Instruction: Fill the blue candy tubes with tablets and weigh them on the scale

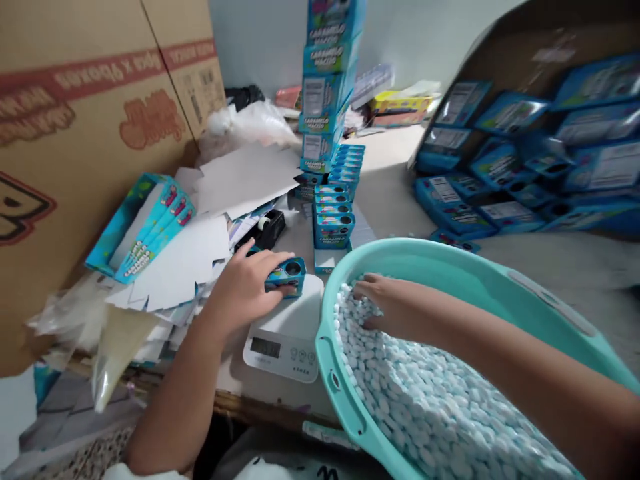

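Observation:
My left hand [250, 287] is wrapped round a small blue box [293, 272] with a dark round hole, just over the upper part of a white digital scale [285, 333]. The scale's display shows digits too blurred to read. To the right, my right hand [373, 297] reaches into a turquoise tub [425, 257] of small white and pale blue candies [430, 393]. Its fingertips are dug in among the candies near the tub's left side, and what they hold is hidden.
Behind the scale, small blue boxes [334, 230] stand in a row before a tall stack of blue boxes [325, 100]. A large carton [100, 133], white card sheets [245, 180] and a tape dispenser [273, 230] lie left. A bin of blue boxes [500, 167] stands back right.

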{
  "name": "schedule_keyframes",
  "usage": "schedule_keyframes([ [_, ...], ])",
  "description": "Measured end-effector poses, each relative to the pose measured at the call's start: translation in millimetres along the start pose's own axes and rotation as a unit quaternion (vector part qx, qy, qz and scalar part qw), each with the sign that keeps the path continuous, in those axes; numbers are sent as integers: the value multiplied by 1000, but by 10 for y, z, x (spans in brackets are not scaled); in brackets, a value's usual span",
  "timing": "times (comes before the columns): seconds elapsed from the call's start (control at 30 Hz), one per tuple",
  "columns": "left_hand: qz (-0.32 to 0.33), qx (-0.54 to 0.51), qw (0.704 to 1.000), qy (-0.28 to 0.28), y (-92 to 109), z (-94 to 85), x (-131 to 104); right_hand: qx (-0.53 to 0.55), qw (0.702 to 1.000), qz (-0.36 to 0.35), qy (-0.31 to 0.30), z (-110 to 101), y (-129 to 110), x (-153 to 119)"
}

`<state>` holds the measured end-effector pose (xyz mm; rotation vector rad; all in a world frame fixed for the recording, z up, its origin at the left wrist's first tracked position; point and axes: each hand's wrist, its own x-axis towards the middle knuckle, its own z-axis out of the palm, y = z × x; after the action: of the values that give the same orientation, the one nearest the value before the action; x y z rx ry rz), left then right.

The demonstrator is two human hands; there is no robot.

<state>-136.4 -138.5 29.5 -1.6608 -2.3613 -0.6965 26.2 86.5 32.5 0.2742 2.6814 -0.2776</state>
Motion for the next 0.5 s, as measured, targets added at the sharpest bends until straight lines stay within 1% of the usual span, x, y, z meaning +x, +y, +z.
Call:
schedule_keyframes([
  [0.07, -17, 26, 998, 47, 16, -28, 212, 0, 1000, 4, -10, -59, -43, -49],
  [0.1, -27, 33, 997, 60, 26, -49, 349, -2, 1000, 3, -10, -85, -63, -76],
  [0.13, -34, 34, 997, 62, 40, -66, 501, -4, 1000, 2, -9, -108, -80, -102],
  [0.17, -37, 32, 998, 47, 57, -72, 658, -7, 1000, 0, -6, -127, -93, -127],
  [0.23, -25, 26, 999, -15, 100, -38, 958, -13, 1000, -8, -3, -156, -102, -168],
  [0.3, 1, 38, 997, -71, 150, 57, 1192, -17, 1000, -19, -1, -172, -87, -196],
  [0.33, 16, 49, 995, -88, 175, 123, 1276, -17, 1000, -25, 2, -176, -72, -206],
  [0.4, 44, 69, 992, -98, 216, 269, 1381, -16, 999, -33, 12, -176, -37, -222],
  [0.5, 68, 83, 990, -91, 253, 469, 1425, -15, 999, -38, 30, -164, -4, -241],
])
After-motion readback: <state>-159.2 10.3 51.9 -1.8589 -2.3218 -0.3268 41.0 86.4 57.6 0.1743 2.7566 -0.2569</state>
